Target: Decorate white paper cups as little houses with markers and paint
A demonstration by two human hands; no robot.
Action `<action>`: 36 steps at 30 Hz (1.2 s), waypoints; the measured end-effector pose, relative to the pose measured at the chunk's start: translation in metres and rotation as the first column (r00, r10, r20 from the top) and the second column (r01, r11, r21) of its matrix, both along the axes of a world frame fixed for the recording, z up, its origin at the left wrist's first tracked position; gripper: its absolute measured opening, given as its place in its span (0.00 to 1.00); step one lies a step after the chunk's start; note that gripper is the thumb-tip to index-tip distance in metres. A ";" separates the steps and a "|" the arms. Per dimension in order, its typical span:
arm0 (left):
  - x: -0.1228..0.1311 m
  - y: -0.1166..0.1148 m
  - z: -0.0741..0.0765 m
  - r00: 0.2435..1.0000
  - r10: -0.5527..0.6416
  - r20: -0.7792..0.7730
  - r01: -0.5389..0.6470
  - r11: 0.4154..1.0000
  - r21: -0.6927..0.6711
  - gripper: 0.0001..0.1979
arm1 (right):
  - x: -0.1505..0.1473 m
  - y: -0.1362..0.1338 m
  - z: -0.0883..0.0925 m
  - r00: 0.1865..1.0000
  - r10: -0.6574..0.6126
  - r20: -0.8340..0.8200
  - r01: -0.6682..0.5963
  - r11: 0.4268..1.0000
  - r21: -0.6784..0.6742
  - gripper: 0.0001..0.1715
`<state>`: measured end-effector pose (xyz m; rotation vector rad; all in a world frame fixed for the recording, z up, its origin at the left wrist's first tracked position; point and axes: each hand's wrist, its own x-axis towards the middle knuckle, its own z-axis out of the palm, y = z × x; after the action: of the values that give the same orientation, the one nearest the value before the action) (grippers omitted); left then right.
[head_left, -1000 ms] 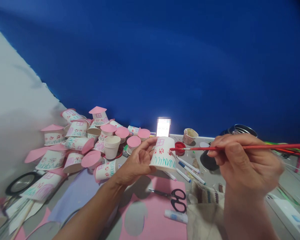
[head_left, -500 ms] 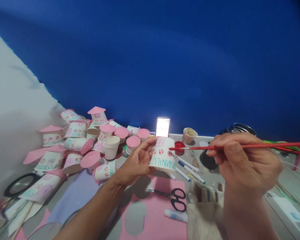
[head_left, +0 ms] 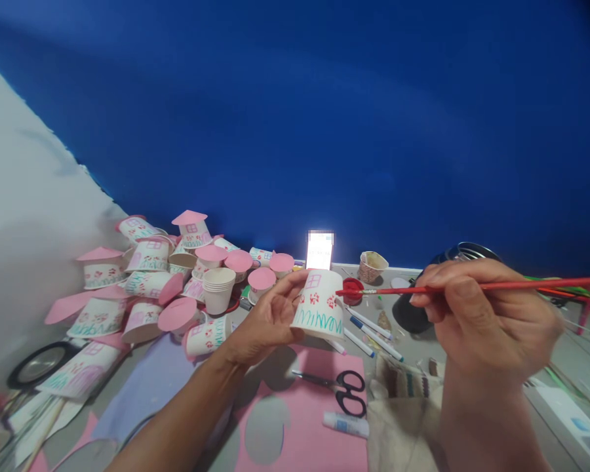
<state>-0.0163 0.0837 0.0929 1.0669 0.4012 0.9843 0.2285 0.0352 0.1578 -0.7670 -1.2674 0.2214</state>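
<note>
My left hand point(head_left: 278, 314) grips a white paper cup point(head_left: 318, 320) that is upside down and slightly tilted. On the cup are a pink window, red dabs in flower-like clusters and a band of green strokes along the rim. Between the fingers of my right hand point(head_left: 486, 314) is a red paintbrush point(head_left: 452, 288), held nearly level. Its red-coated tip is at the cup's right side; whether it touches cannot be told. Just behind the tip sits a small pot of red paint point(head_left: 353, 290). The left fingers behind the cup are partly hidden.
Decorated cups with pink paper roofs point(head_left: 191, 226) are heaped at the left, around stacked plain cups point(head_left: 218, 288). A lit phone point(head_left: 319, 252) stands behind. Nearer are markers point(head_left: 371, 328), scissors point(head_left: 349, 393), a glue tube point(head_left: 345, 424), pink paper point(head_left: 305, 452) and a cloth point(head_left: 403, 419).
The cup has shifted and turned slightly in my left hand, so the right-hand red cluster shows more. My right hand and the brush have moved slightly to the right.
</note>
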 end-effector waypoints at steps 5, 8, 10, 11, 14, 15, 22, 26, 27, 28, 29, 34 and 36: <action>0.000 0.002 -0.003 1.000 0.001 0.023 -0.001 1.000 0.000 0.42 | 0.000 0.004 0.001 0.999 0.029 0.043 -0.031 0.999 0.029 0.09; 0.001 0.002 -0.004 1.000 0.004 0.029 -0.004 1.000 -0.006 0.42 | 0.000 0.004 0.001 0.998 0.042 0.044 -0.044 0.998 0.039 0.09; 0.001 0.002 -0.004 1.000 -0.004 0.030 0.005 1.000 -0.014 0.43 | -0.001 0.002 0.000 0.999 0.034 0.014 -0.034 0.999 0.022 0.08; 0.001 0.002 -0.004 0.999 -0.010 0.032 0.010 1.000 -0.019 0.42 | -0.001 0.001 0.000 1.000 0.029 0.001 -0.029 1.000 0.011 0.08; 0.000 0.000 -0.002 0.999 -0.013 0.039 0.014 0.999 -0.035 0.42 | -0.002 0.000 -0.001 0.999 0.029 -0.015 -0.029 1.000 0.003 0.08; 0.000 0.000 -0.001 0.999 -0.010 0.039 0.012 0.999 -0.041 0.42 | -0.002 0.000 -0.001 0.999 0.031 -0.015 -0.030 1.000 0.009 0.08; -0.001 0.000 -0.002 1.000 -0.007 0.028 0.008 0.999 -0.031 0.43 | -0.001 0.001 0.000 1.000 0.010 -0.016 -0.010 1.000 0.015 0.08; 0.000 0.000 -0.003 1.000 -0.014 0.010 0.014 1.000 -0.016 0.43 | -0.002 0.002 0.001 1.000 0.028 -0.007 -0.028 0.999 0.027 0.08; 0.001 0.000 -0.002 1.000 -0.016 0.009 0.016 1.000 -0.018 0.43 | -0.003 0.002 0.001 0.999 0.034 0.002 -0.034 0.999 0.032 0.08; 0.001 0.000 -0.002 1.000 -0.016 0.010 0.017 1.000 -0.022 0.43 | -0.003 0.003 0.001 0.999 0.040 0.012 -0.040 0.999 0.036 0.08; 0.001 -0.001 -0.001 1.000 -0.015 0.011 0.016 1.000 -0.026 0.43 | -0.003 0.003 0.001 0.999 0.044 0.023 -0.045 0.998 0.043 0.09; 0.002 -0.001 -0.001 1.000 -0.015 0.017 0.015 0.999 -0.028 0.44 | -0.002 0.003 0.000 0.997 0.047 0.060 -0.049 0.998 0.029 0.10; 0.002 -0.001 -0.002 1.000 -0.020 0.019 0.020 1.000 -0.022 0.43 | -0.003 0.002 0.000 0.999 0.024 0.045 -0.025 0.999 0.024 0.10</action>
<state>-0.0142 0.0832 0.0910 1.0391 0.3850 0.9691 0.2260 0.0376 0.1581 -0.7390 -1.3199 0.2088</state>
